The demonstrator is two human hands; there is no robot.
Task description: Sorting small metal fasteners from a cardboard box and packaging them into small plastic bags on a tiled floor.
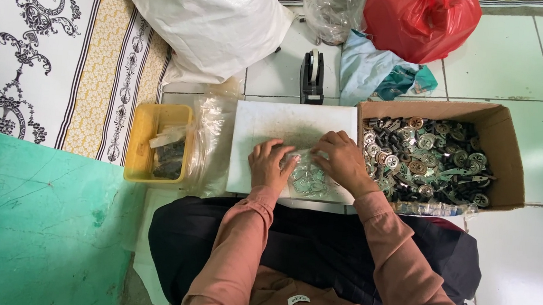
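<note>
Fingers (pixel 283 162) of both hands bend down and pinch a small clear bag (pixel 308 178) of metal bits. Left hand (pixel 269 166) at 9 o'clock, right hand (pixel 343 161) at 2 o'clock.

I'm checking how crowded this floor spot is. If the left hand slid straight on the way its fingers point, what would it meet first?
The left hand points up and right across the clear bag of metal parts, so it would likely meet the right hand first; their fingertips are already nearly touching, though depth is unclear.

White tiled floor (pixel 521 256) bears cardboard box (pixel 503 158), yellow tub (pixel 140 142), white board (pixel 267 120).
</note>
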